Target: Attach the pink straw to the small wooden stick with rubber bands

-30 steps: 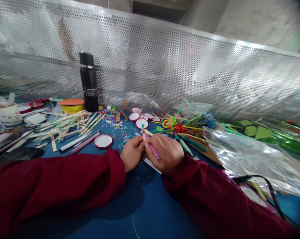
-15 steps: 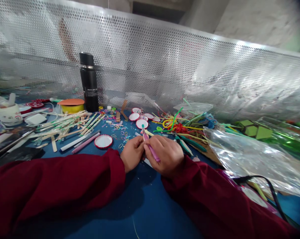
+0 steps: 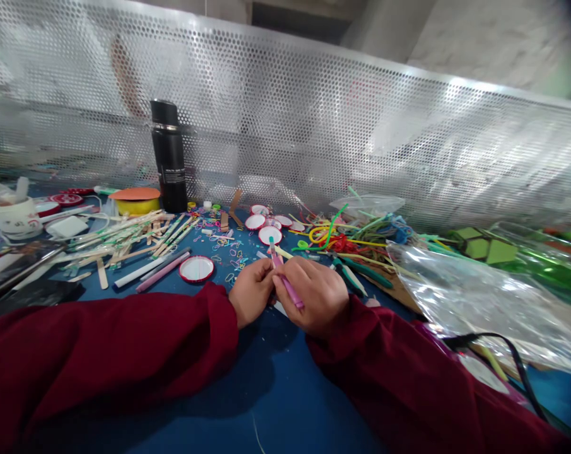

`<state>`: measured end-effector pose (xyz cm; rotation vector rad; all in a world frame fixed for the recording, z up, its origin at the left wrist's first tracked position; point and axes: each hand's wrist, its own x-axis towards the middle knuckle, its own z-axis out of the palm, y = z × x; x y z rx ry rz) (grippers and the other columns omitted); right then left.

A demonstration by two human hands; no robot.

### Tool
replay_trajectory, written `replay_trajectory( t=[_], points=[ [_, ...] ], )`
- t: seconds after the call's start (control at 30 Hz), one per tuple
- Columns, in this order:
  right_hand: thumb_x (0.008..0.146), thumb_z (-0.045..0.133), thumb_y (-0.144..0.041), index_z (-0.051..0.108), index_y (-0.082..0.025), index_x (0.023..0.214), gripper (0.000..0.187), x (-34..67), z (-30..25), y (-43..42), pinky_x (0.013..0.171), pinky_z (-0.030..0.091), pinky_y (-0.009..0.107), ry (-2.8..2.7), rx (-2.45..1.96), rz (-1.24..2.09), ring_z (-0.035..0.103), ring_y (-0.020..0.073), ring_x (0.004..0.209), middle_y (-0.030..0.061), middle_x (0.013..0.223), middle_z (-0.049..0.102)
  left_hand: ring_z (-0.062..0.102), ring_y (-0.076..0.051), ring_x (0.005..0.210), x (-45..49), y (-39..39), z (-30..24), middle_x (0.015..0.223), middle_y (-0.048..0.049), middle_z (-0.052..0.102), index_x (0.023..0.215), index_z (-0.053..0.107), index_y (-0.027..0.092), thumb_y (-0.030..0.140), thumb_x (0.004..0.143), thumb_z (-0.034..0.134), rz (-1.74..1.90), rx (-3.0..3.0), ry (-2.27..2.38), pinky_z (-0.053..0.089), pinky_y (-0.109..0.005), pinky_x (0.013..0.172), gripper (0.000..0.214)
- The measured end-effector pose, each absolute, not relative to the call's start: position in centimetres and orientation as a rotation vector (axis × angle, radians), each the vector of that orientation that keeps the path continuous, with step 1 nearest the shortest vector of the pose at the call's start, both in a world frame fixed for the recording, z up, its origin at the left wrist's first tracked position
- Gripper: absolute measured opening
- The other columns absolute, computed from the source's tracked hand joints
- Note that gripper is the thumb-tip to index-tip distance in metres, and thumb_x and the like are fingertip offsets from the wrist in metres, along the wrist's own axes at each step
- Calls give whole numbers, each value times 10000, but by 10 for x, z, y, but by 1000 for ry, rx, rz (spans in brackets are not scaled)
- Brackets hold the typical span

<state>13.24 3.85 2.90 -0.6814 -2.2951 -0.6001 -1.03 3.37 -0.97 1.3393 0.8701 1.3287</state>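
Observation:
In the middle of the head view my right hand [image 3: 316, 293] is closed around a slim pink utility knife [image 3: 292, 291], which slants up and to the left. My left hand [image 3: 253, 291] meets it from the left, fingertips pinched together; whatever they hold is hidden between the two hands. A pale flat piece [image 3: 281, 308] shows just under the hands. Right beyond the fingers lies a round white lid with a red rim [image 3: 270, 235], with a teal bit by the knife's tip. Another such lid [image 3: 197, 269] lies left of my left hand.
Craft sticks [image 3: 124, 243] and markers [image 3: 153, 271] lie left. A black bottle [image 3: 171, 164] stands before the perforated metal screen [image 3: 276, 126]. Tangled coloured cords [image 3: 351, 236], green-handled pliers [image 3: 354, 274] and a clear plastic bag [image 3: 479, 302] are on the right.
Almost nothing differs. My right hand and the pink utility knife have shifted very slightly to the left; my left hand keeps its place.

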Motion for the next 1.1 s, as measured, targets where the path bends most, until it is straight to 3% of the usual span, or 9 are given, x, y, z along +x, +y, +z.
replay_trajectory(
  t=[0.33,1.1],
  points=[
    [910,511,-265,639,-165,859,170,133,30,35,682,402,287,-2289,-640,-549,567,166,735,57,787,644,427,-85,512,-10,34,-10,604,33,479,735,491,170,429,832,583,1330,1327,856,358,-213,493,291],
    [914,506,-279,613,-174,849,163,133,28,39,651,354,290,-2284,-697,-611,537,158,719,46,771,618,425,-75,510,-10,32,-9,626,35,484,739,507,163,335,857,543,1316,1345,901,370,-195,484,212]
  ],
)
